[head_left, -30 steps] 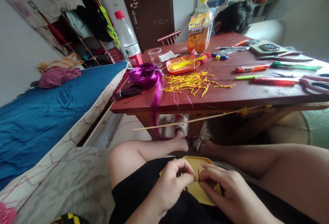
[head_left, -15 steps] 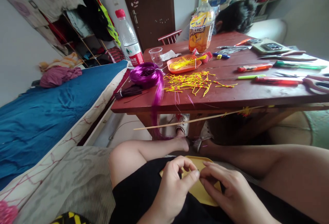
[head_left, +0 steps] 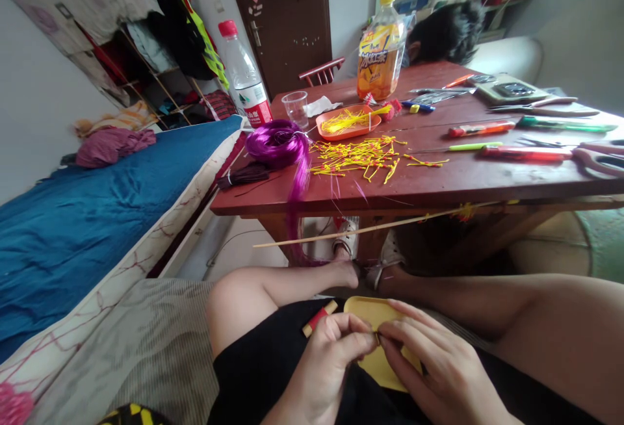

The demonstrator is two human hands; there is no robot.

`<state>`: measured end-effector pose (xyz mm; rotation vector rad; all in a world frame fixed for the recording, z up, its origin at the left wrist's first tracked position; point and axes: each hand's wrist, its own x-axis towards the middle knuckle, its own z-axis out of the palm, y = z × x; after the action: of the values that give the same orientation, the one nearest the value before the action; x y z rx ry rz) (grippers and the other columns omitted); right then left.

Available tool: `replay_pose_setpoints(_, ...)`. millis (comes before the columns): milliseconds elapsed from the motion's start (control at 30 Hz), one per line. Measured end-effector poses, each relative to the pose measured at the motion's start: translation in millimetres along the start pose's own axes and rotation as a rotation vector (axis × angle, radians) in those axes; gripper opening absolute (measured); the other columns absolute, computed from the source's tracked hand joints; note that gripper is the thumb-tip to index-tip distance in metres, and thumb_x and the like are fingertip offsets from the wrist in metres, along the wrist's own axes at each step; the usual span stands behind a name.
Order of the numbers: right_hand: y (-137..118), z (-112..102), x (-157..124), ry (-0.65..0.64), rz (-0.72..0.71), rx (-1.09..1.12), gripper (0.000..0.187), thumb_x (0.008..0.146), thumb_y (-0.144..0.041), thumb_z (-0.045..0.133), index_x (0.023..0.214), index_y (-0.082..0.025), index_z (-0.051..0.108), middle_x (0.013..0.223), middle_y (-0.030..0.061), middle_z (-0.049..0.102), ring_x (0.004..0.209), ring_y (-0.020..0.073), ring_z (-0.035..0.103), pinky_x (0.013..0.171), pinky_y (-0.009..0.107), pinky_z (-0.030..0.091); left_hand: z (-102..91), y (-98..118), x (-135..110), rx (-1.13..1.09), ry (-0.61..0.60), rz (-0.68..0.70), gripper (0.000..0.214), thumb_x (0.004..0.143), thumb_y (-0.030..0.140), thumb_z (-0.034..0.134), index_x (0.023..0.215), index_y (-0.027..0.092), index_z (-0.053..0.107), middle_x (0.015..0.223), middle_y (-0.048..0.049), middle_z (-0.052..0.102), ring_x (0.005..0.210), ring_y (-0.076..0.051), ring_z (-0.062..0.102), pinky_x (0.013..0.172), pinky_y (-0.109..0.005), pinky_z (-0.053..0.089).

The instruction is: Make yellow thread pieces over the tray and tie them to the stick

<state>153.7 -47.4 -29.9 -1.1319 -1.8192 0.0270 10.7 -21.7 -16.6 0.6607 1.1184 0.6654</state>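
My left hand [head_left: 327, 361] and my right hand [head_left: 435, 359] meet over my lap, thumbs and forefingers pinched together. Between the fingertips is a tiny dark and gold-coloured piece [head_left: 377, 339], too small to name. Beneath my hands lies a shallow yellow tray [head_left: 371, 307], partly covered by them. Beside my left hand, a spool of red thread [head_left: 319, 318] rests on the dark cloth over my lap.
On the red table [head_left: 273, 194] are a purple fibre hank [head_left: 277, 142], knotted yellow cords [head_left: 363, 155], an orange dish [head_left: 348, 131], bottles and tools. A thin stick [head_left: 312, 238] crosses before the table edge. A person's head [head_left: 451, 32] rests at the far side.
My fingertips have closed together around the tiny piece, and my right fingers have shifted slightly. More of the red thread spool now shows beside my left hand.
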Motion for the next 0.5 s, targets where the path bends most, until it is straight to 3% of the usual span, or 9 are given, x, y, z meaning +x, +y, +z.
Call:
replay_pose_setpoints(367, 2.8, -1.1, -3.5, -0.046, -0.017, 0.076, 0.017, 0.081, -0.005, 0.045, 0.081, -0.018, 0.056, 0.064, -0.0034, 0.066, 0.06, 0.0079, 0.066, 0.092, 0.021, 0.047, -6.2, -0.3, 2.9, 0.072, -0.048, -0.01, 0.015, 0.058, 0.023, 0.068, 0.063, 0.014, 0.058, 0.059, 0.0029, 0.052, 0.061, -0.011, 0.041, 0.064, -0.025, 0.03)
replay_pose_setpoints(500, 3.6, -3.3, -3.7, -0.106, -0.037, 0.088, 0.018, 0.081, -0.004, 0.044, 0.081, -0.018, 0.055, 0.063, -0.0023, 0.063, 0.057, 0.009, 0.065, 0.091, 0.026, 0.049, -4.0, 4.1, 1.8, 0.088, -0.074, 0.025, 0.013, 0.062, 0.023, 0.068, 0.064, 0.014, 0.058, 0.061, 0.0009, 0.057, 0.063, -0.011, 0.047, 0.065, -0.024, 0.034)
